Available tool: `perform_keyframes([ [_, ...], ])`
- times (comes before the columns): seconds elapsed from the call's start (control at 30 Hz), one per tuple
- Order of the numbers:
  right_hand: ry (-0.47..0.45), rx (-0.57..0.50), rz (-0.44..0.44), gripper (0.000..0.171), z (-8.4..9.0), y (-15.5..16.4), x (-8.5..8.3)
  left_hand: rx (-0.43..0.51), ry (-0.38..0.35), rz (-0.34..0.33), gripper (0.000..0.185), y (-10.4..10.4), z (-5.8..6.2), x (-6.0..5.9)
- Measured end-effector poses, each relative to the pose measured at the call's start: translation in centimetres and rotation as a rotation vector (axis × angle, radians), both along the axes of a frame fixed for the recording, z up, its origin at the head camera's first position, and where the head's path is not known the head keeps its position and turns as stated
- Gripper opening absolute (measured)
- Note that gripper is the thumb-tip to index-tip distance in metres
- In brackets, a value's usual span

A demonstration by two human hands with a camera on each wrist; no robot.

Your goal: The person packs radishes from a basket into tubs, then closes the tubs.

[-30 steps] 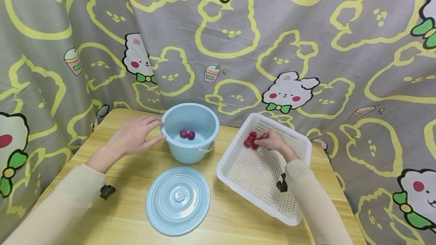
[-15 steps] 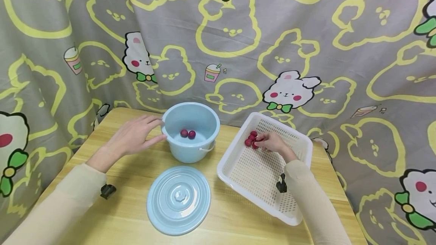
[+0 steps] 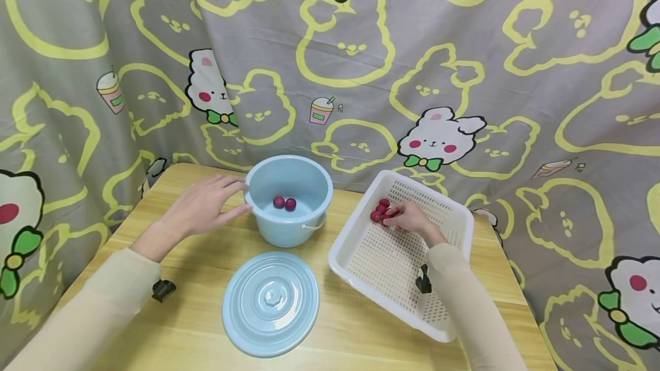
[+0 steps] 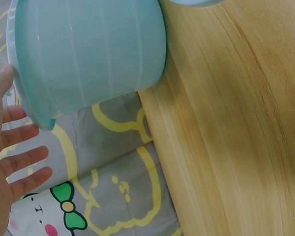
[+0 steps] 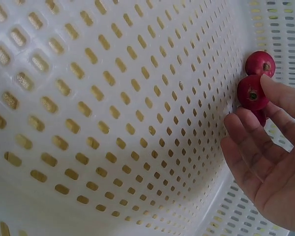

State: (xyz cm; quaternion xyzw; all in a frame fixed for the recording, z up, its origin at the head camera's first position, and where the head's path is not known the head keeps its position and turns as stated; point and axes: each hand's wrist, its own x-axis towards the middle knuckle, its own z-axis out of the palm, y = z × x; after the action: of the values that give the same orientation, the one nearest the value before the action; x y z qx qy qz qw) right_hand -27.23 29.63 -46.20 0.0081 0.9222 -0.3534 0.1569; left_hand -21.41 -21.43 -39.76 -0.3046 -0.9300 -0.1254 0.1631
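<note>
A light blue bucket (image 3: 289, 231) stands at the back middle of the wooden table (image 3: 196, 296) with two red fruits (image 3: 284, 203) in it. My left hand (image 3: 242, 196) rests open against its left rim; in the left wrist view the left hand (image 4: 17, 113) shows straight fingers beside the bucket (image 4: 88, 54). My right hand (image 3: 394, 215) is in the far corner of the white perforated basket (image 3: 361, 268), among a few red fruits (image 3: 378, 212). In the right wrist view the right hand (image 5: 255, 105) pinches one red fruit (image 5: 250, 92); another (image 5: 260, 63) lies just beyond.
The bucket's light blue lid (image 3: 270, 303) lies flat on the table in front of the bucket. A patterned curtain (image 3: 361, 62) hangs close behind the table. The basket sits tilted toward the right table edge.
The right hand's fingers have curled slightly closer around the fruits in the basket corner. The left hand and bucket have stayed put.
</note>
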Motion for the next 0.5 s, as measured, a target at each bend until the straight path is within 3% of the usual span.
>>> perform_keyframes([
  [0.27,-0.024,-0.032,-0.023,0.032,0.02,0.42,0.11,-0.002,0.015,0.004,0.045,0.10,-0.07,0.01],
  [0.5,-0.037,-0.096,-0.057,0.036,0.43,0.67,-0.08,-0.005,-0.019,0.018,0.045,0.12,0.13,0.10],
])
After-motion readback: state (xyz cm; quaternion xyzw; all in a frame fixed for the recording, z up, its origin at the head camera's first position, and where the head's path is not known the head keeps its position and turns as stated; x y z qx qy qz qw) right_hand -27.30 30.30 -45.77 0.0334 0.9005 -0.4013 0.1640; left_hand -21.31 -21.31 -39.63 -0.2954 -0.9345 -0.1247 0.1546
